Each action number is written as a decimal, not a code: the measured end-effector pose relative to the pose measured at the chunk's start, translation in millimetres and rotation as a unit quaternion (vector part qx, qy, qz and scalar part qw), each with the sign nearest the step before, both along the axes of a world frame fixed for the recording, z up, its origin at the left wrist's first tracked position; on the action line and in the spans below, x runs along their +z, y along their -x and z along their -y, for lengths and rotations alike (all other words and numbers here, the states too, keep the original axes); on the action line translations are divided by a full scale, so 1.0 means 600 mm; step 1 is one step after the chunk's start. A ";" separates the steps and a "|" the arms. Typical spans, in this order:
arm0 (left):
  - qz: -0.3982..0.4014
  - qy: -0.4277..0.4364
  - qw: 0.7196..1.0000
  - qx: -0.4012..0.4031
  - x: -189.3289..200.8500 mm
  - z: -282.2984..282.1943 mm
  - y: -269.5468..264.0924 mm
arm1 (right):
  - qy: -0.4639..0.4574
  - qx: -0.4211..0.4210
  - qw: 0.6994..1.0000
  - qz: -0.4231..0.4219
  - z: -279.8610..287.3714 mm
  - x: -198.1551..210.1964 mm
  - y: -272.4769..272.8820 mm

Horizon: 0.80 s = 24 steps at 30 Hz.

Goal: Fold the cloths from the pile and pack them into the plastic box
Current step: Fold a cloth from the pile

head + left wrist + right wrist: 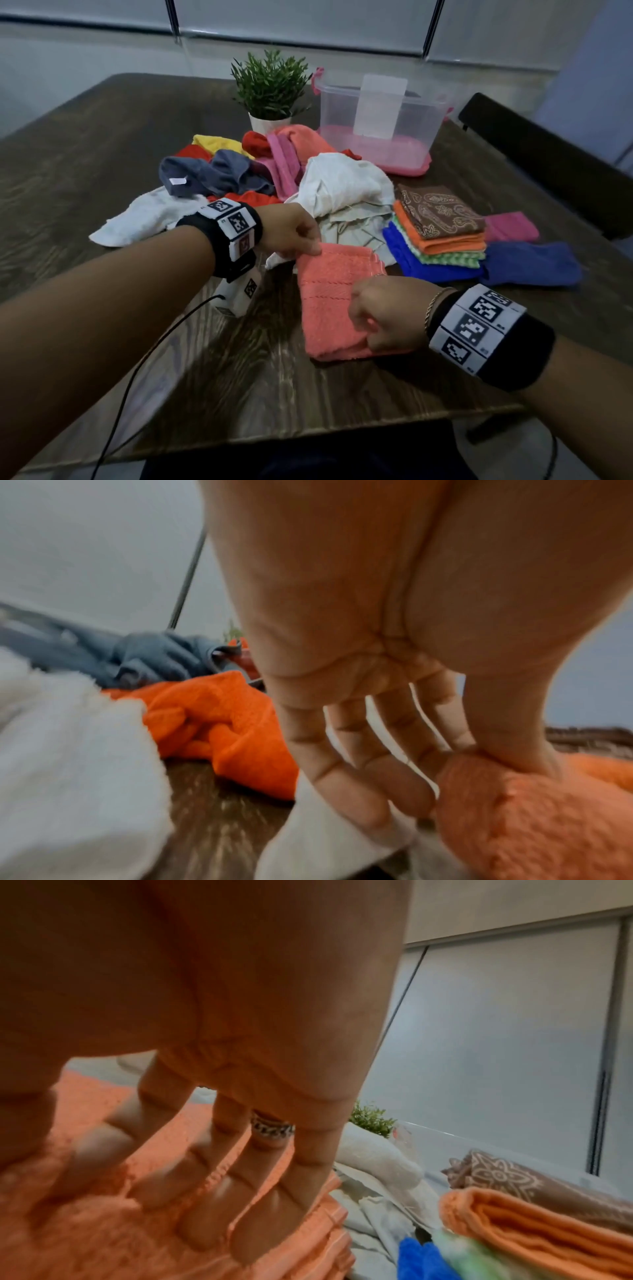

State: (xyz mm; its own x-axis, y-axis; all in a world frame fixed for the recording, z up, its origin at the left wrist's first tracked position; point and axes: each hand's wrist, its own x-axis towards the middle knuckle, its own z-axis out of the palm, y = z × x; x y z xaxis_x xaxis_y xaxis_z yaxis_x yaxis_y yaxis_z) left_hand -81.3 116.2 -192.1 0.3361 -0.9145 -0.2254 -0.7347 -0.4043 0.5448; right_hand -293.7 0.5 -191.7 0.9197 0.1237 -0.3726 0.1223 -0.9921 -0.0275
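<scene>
A coral towel (329,301), folded into a strip, lies on the wooden table (102,154) in front of me. My left hand (301,243) pinches its far left corner between thumb and fingers, as the left wrist view shows: hand (479,772), towel (514,831). At the towel's near right edge my right hand (373,322) has curled fingers. In the right wrist view this hand (113,1191) lies on the towel (103,1245) with cloth bunched at the thumb. The loose cloth pile (239,164) is behind the towel. The clear plastic box (335,113) stands open at the back.
A stack of folded cloths (438,233) sits right of the towel, topped by a brown patterned one. A pink cloth (510,226) and a blue cloth (534,263) lie beyond it. A potted plant (270,89) stands left of the box. A dark chair (548,164) is at the right.
</scene>
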 end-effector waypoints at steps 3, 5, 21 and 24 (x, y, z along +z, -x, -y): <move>-0.083 0.028 0.996 -0.004 -0.003 0.000 0.003 | -0.028 -0.023 0.999 -0.002 0.006 0.005 0.006; -0.061 0.041 0.997 -0.007 -0.004 0.006 0.006 | -0.048 -0.035 0.998 -0.005 0.007 0.010 0.012; -0.213 0.057 0.971 -0.088 -0.003 0.036 0.030 | -0.144 -0.231 0.951 0.150 0.087 0.036 -0.031; -0.174 0.036 0.981 -0.080 -0.004 0.028 0.021 | -0.216 -0.269 0.921 0.180 0.107 0.042 -0.025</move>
State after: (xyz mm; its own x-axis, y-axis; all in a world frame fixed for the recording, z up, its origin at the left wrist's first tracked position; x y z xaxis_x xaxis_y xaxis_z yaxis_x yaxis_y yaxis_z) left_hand -93.7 99.2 -194.4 0.1015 -0.9669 -0.2341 -0.5499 -0.2506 0.7968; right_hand -278.7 -63.4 -166.5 0.9456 -0.3210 -0.0538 -0.3054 -0.8178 -0.4878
